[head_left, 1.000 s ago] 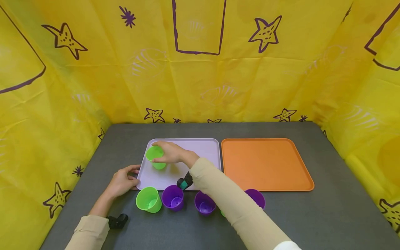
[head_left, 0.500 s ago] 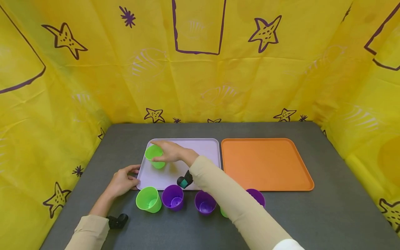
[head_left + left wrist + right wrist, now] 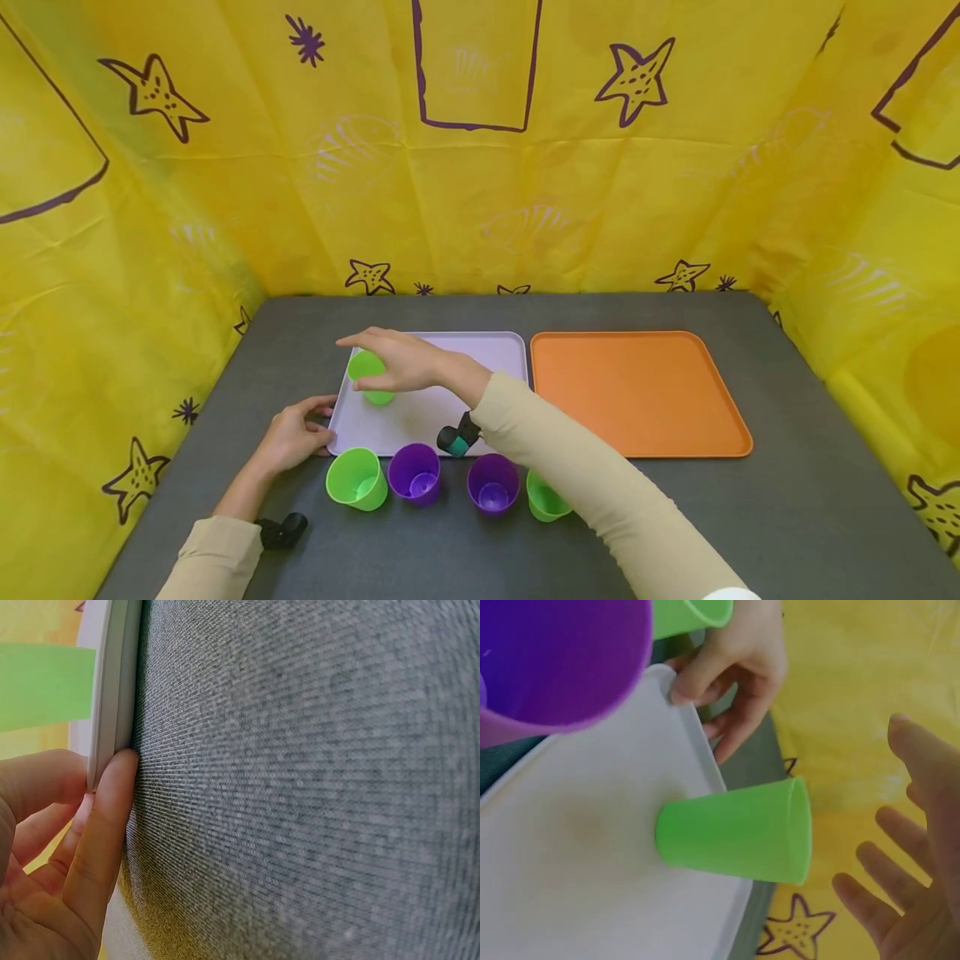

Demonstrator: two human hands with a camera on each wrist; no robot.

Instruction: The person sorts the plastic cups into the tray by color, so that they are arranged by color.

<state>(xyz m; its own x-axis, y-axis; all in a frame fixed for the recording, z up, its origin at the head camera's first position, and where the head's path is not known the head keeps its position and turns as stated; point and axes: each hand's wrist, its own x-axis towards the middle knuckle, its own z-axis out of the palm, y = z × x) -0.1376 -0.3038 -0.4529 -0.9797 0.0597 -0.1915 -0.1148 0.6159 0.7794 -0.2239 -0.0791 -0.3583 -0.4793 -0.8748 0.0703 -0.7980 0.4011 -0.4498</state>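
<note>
A green cup (image 3: 360,366) (image 3: 735,831) stands upright on the left part of the lilac tray (image 3: 420,421) (image 3: 615,825). My right hand (image 3: 408,361) (image 3: 915,877) is open over the cup's right side in the head view. The right wrist view shows its fingers spread and apart from the cup, beyond the rim. At the tray's left edge, my left hand (image 3: 292,435) (image 3: 82,847) pinches the rim (image 3: 114,682) between thumb and fingers. Part of a green cup (image 3: 45,686) shows past that rim.
Along the tray's front side stand a green cup (image 3: 357,482), two purple cups (image 3: 415,477) (image 3: 492,486) and another green cup (image 3: 546,502), partly behind my right sleeve. An orange tray (image 3: 637,392) lies to the right. Yellow patterned cloth borders the grey table.
My right hand has let go of the green cup, its fingers opening wider. Just before, hand and cup shifted slightly left and back. My left hand has stayed at the rim.
</note>
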